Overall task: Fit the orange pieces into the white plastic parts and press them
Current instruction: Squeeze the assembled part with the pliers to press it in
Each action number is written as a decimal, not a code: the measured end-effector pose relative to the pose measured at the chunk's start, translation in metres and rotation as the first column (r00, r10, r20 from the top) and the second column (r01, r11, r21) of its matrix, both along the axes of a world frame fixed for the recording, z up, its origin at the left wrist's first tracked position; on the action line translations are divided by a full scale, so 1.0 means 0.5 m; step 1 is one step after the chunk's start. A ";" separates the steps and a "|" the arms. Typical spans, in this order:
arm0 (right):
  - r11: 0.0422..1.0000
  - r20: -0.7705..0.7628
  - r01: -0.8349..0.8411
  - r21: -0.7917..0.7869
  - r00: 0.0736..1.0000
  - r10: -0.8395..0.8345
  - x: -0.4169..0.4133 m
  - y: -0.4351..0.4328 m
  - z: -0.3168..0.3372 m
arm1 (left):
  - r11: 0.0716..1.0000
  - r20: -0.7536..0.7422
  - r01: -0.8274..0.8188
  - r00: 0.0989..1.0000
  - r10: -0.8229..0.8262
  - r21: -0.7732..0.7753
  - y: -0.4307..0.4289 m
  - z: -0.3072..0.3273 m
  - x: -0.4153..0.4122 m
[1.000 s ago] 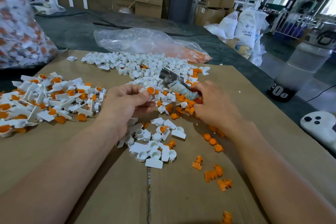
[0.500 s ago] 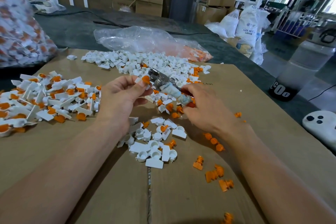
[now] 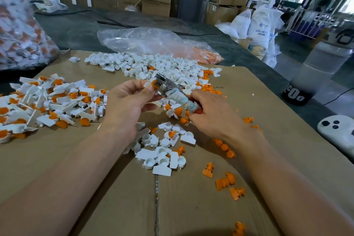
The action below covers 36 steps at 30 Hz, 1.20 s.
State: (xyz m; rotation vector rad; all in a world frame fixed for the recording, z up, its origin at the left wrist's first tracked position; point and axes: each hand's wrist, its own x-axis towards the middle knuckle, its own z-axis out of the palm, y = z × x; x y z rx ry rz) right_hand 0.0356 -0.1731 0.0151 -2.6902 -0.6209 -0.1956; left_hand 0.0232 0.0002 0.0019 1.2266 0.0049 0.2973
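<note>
Orange piece (image 3: 154,83) and white part (image 3: 147,84) pinched in left grip (image 3: 126,105), right grip (image 3: 212,116) closed round metal tool (image 3: 169,88).

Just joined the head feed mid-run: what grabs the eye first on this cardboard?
At centre, the left hand pinches a white part with an orange piece at the metal head of a tape-wrapped tool gripped by the right hand. A heap of assembled white-and-orange parts lies at left. A spread of bare white parts lies beyond the hands, and loose orange pieces scatter at near right.
</note>
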 end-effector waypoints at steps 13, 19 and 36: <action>0.998 -0.028 0.044 -0.046 0.999 -0.045 -0.007 0.012 0.005 | 0.999 -0.039 -0.017 0.999 0.016 -0.028 -0.006 0.001 -0.003; 0.996 -0.025 0.053 -0.076 0.998 -0.055 -0.008 0.015 0.004 | 0.999 -0.068 -0.034 0.997 0.031 -0.036 -0.007 0.000 -0.006; 0.990 0.057 0.074 -0.120 0.996 -0.068 -0.005 0.021 -0.001 | 0.998 -0.119 -0.060 0.991 0.056 -0.036 -0.006 0.004 -0.009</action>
